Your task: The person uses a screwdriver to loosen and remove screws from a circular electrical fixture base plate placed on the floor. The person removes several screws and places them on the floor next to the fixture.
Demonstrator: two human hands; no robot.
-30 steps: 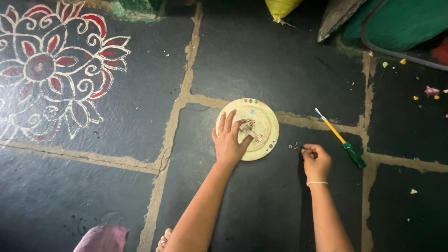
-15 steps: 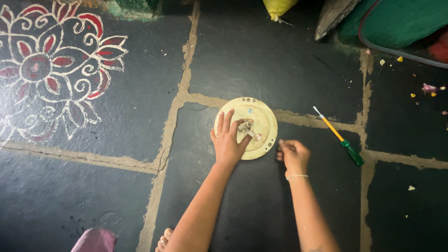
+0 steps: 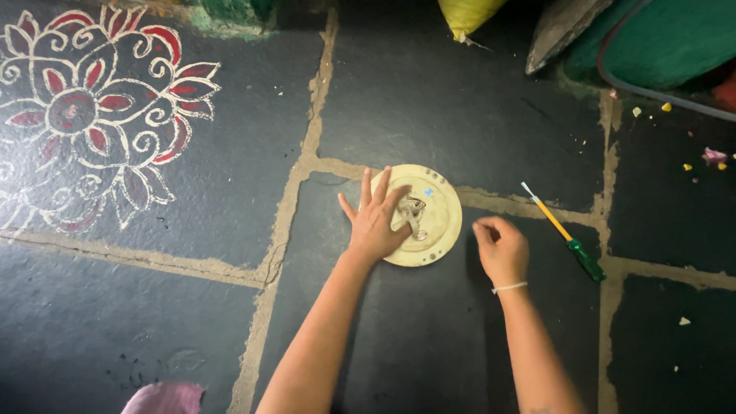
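A round, pale yellow disc (image 3: 420, 216) lies flat on the dark stone floor (image 3: 429, 92), just in front of both hands. The left hand (image 3: 376, 222) rests on the disc's left part with its fingers spread wide and flat, holding nothing. The right hand (image 3: 500, 247) is just beside the disc's right rim, not clearly touching it. Its fingers are curled in close, and I cannot tell if it holds some small thing. So the left hand is the nearer one. The disc is round, so it has no long side, but a small metal part (image 3: 412, 213) sits near its middle. A screwdriver (image 3: 563, 231) with a yellow shaft and green handle lies to the right, near the right hand. Its long side runs slantwise, tip up and left, handle down and right.
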